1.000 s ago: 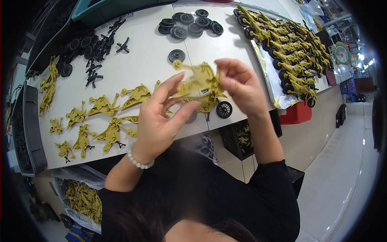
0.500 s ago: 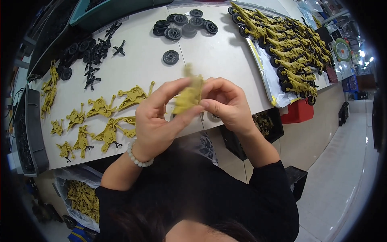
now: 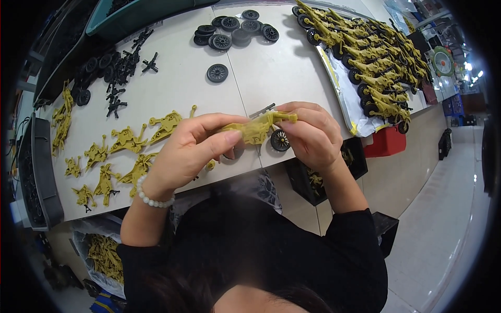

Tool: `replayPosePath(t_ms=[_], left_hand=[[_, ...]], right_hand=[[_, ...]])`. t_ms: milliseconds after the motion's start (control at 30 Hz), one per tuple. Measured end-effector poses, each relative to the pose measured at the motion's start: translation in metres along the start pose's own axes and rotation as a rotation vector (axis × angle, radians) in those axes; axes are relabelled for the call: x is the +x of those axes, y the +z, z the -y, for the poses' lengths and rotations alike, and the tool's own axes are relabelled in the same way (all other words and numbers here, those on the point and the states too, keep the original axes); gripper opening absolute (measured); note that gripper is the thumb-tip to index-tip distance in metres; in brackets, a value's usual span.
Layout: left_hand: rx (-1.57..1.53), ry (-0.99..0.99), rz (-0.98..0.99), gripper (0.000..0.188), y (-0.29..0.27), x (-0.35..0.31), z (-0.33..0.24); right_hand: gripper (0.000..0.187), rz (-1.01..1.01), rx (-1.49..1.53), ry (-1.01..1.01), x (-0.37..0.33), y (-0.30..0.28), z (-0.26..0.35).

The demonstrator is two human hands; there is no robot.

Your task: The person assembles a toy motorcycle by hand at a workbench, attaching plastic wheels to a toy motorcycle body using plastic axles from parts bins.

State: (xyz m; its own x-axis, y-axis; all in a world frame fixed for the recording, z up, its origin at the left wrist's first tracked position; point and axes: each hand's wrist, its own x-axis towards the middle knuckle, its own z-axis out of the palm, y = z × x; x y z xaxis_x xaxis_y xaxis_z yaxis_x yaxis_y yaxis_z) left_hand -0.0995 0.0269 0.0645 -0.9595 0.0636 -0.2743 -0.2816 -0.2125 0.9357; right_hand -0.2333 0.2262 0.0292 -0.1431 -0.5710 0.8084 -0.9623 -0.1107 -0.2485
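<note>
Left hand (image 3: 190,148) and right hand (image 3: 316,134) pinch a knobbed yellow plastic frame (image 3: 257,133) between fingers. It runs nine to three o'clock.

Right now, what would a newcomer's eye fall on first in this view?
Probably the yellow plastic part in the centre, held between the left hand and the right hand. Next, the dense rows of yellow pieces with black wheels at the upper right. Then the cluster of loose black wheels at top centre.
</note>
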Motion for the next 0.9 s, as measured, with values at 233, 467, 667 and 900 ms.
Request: replayPosePath(t_ms=[233, 467, 667, 900], left_hand=[[0.682, 0.395, -0.123, 0.039, 0.011, 0.005, 0.011], [0.988, 0.526, -0.191, 0.047, 0.019, 0.014, 0.036], [1.189, 0.523, -0.221, 0.045, 0.020, 0.017, 0.042], [1.153, 0.484, -0.264, 0.043, 0.019, 0.019, 0.051]], right_hand=[[0.031, -0.077, 0.196, 0.235, -0.019, -0.001, -0.002], [0.027, 0.140, 0.059, 0.417, -0.038, -0.010, 0.002], [0.023, 0.177, 0.036, 0.506, -0.044, -0.007, 0.004], [0.031, 0.317, -0.143, 0.692, -0.032, -0.007, 0.005]])
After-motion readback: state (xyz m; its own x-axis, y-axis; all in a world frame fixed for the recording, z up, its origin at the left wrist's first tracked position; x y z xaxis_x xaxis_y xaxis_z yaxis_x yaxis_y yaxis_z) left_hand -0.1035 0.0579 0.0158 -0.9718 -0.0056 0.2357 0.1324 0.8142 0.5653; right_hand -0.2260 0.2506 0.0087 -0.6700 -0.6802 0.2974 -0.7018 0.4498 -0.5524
